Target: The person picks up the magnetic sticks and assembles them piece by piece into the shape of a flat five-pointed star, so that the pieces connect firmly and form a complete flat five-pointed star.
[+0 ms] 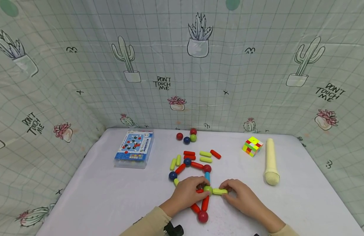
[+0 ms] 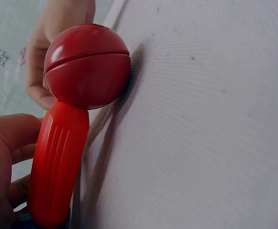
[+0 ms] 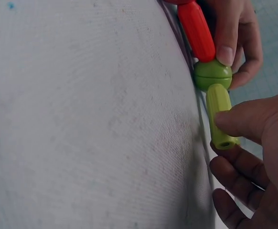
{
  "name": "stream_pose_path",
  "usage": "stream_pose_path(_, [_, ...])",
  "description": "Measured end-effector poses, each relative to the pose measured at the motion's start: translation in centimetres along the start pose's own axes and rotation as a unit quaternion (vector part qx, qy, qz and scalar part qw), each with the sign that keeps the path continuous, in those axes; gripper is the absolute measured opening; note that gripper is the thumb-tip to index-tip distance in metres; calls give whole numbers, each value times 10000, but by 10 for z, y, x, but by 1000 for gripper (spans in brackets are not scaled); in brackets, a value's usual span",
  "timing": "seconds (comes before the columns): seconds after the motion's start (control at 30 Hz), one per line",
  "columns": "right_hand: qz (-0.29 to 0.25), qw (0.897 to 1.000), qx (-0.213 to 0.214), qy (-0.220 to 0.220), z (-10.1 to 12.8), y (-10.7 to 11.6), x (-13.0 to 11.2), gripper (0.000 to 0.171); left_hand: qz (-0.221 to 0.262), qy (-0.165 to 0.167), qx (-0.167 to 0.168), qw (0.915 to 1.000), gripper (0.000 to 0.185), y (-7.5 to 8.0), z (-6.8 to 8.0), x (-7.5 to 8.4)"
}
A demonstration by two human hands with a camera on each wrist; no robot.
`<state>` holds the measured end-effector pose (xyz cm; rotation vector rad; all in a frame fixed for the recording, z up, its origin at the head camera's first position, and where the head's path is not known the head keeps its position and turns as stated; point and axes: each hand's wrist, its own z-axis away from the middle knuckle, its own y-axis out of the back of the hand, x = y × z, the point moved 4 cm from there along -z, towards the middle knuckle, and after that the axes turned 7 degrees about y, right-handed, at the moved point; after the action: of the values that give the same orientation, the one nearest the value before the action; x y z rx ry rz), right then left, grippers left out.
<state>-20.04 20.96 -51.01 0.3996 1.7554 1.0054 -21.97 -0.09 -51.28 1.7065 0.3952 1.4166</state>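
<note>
A ball-and-stick molecular model lies on the table, its balls joined by red, blue and yellow-green rods. My left hand [image 1: 186,191] pinches the model's green ball [image 1: 209,189] between thumb and fingers. From the right, my right hand [image 1: 244,199] pinches a yellow-green rod [image 3: 219,114] between thumb and forefinger. That rod's far end touches the green ball; the right wrist view does not show how deep it sits. Nearest the front is a dark red ball [image 2: 87,67], with a red rod [image 2: 58,164] attached. Part of the ring is hidden beneath my left hand.
Loose red rods [image 1: 189,153] and yellow-green rods [image 1: 205,160] lie behind the model, with several loose balls [image 1: 186,140] further back. A boxed model kit [image 1: 134,149] is at the left. At the right are a puzzle cube [image 1: 252,146] and a pale yellow microphone-shaped object [image 1: 271,160].
</note>
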Motion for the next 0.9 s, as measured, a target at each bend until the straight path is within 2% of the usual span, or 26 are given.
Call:
stream_pose_path(0.27, [71,9987,327,373,-5,1,3,23,82,-65,2,9999,22,0,0,0])
stream_pose_path(0.43, [-79,9984,339,443,-7,0,6,23,129,-73,-16,9999,22,0,-1,0])
stream_pose_path(0.57, [-327,9989,225,247,-9,0,9,21,185,-52,-14,9998,22,1,0,0])
stream_pose_path(0.77, [-826,9956,222,-393,-18,3,15,15,195,2,-52,9998,22,1,1,0])
stream_pose_path(0.9, [-726,9938,428,-729,-29,6,24,16,187,27,-52,9998,22,2,0,0])
